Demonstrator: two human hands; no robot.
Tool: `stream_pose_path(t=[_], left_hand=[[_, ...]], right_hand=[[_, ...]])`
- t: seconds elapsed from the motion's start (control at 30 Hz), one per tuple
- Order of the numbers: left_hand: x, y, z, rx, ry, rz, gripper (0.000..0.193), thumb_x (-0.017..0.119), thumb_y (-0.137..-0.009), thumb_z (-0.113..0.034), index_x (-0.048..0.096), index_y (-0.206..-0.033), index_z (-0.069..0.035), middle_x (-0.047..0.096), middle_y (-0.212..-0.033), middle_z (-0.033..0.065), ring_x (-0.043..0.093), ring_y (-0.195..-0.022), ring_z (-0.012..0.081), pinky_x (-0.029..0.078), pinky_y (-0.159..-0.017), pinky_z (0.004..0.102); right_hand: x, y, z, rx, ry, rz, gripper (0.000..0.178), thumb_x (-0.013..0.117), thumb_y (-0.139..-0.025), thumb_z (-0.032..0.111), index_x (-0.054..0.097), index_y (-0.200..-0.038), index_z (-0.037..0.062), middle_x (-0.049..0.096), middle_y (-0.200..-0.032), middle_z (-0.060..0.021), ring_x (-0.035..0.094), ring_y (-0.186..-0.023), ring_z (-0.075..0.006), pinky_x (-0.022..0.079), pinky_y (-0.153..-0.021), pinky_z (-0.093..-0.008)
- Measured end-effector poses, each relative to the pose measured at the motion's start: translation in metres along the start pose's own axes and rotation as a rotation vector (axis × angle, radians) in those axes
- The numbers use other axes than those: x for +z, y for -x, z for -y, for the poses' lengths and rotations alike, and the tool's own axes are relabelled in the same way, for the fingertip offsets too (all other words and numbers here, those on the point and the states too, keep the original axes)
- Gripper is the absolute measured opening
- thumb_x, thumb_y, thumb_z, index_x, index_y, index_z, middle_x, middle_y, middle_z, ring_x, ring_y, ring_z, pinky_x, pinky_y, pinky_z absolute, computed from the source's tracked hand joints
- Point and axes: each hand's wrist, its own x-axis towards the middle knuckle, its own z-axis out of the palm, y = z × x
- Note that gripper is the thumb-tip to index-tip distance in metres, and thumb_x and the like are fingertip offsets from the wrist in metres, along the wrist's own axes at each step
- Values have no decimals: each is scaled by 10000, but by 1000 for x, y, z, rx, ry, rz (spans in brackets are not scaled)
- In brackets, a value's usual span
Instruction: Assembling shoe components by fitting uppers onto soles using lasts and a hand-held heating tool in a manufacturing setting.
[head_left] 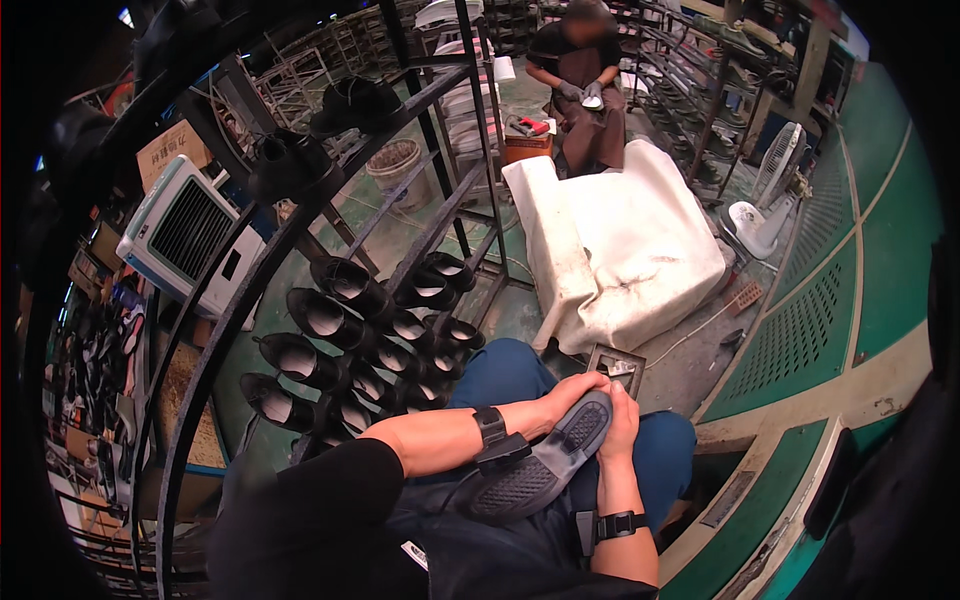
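Observation:
A dark shoe (535,470) rests over my lap, its grey treaded sole turned up toward me. The wider end of the sole lies near my body; the narrower end, which looks like the heel, points away. My left hand (574,396) grips that far end from the left, fingers curled over its edge. My right hand (622,418) closes round the same end from the right. The shoe's upper is mostly hidden under the sole and behind my hands.
Left stands a black metal rack (285,235) with several black shoes (322,318). Ahead is a cloth-covered block (630,235); behind it a seated co-worker (580,80) holds a small white piece in gloved hands. Green machine panels (790,335) line the right, with a white fan (775,170).

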Motion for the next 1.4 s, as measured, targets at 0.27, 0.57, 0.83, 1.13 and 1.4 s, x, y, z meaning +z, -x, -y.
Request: stream_pose_path(t=[0.27, 0.57, 0.83, 1.13, 1.4], left_hand=[[-22, -3, -1, 282, -204, 210, 305, 514, -987, -286, 672, -1042, -31, 677, -989, 29, 609, -878, 94, 481, -789, 241], [-15, 49, -39, 309, -118, 593, 580, 340, -1000, -379, 505, -1404, 3, 484, -1461, 152, 363, -1417, 227, 209, -1196, 371], [-28, 53, -17, 364, 229, 595, 644, 310, -1014, -479, 607, -1179, 68, 676, -1107, 210, 594, -1172, 286, 410, -1089, 410], [-12, 67, -20, 412, 185, 585, 724, 290, -991, -580, 624, -1105, 52, 673, -1053, 201, 621, -1103, 292, 453, -1032, 419], [-21, 110, -10, 386, 75, 113, 613, 329, -1031, -473, 401, -1445, -27, 398, -1524, 103, 333, -1424, 211, 212, -1204, 368]], right_hand=[[11, 3, 12, -115, 108, 62, 417, 454, -1013, 274, 678, -924, -66, 685, -953, -114, 624, -871, -165, 479, -814, -289], [-42, -36, -14, 231, -371, -147, 684, 314, -991, 515, 665, -930, -68, 705, -880, -177, 676, -778, -258, 545, -785, -346], [-33, -40, -19, 172, -318, -380, 654, 356, -977, 547, 655, -1005, -33, 693, -916, -172, 672, -844, -279, 551, -795, -366], [-19, -31, 4, 132, -215, -370, 596, 404, -968, 502, 638, -1090, -33, 683, -954, -152, 663, -861, -248, 539, -815, -339], [17, -8, 23, -49, -429, -304, 561, 344, -1013, 475, 626, -1068, -7, 660, -1023, -142, 637, -922, -230, 529, -850, -347]])
